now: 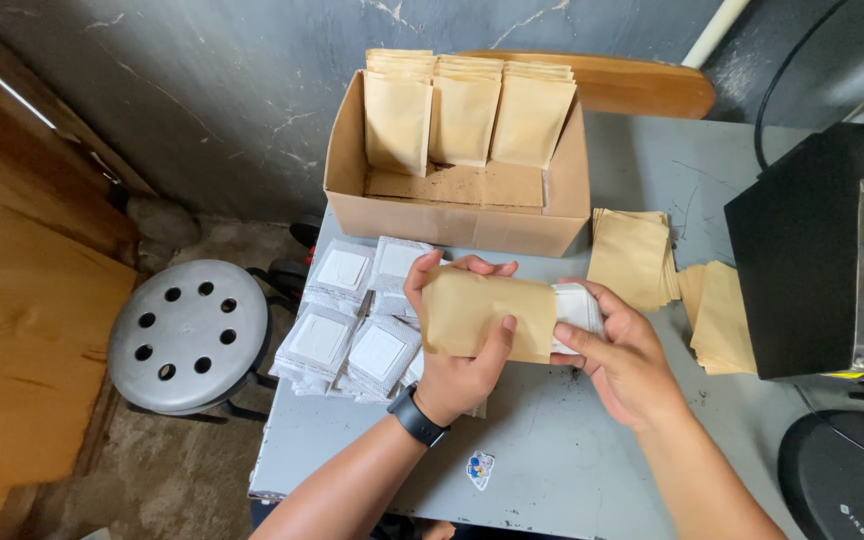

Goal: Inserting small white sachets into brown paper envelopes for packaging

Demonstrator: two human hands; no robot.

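Observation:
My left hand grips a flat brown paper pouch above the grey table. My right hand holds a white square packet at the pouch's open right end, partly inside it. A black watch sits on my left wrist. Just left of my hands lie several white square packets in loose piles. Right of my hands lies a stack of empty brown pouches.
A cardboard box at the back of the table holds upright rows of brown pouches. A black machine with a red switch stands at the right. A grey perforated stool is left of the table. A sticker lies near the front edge.

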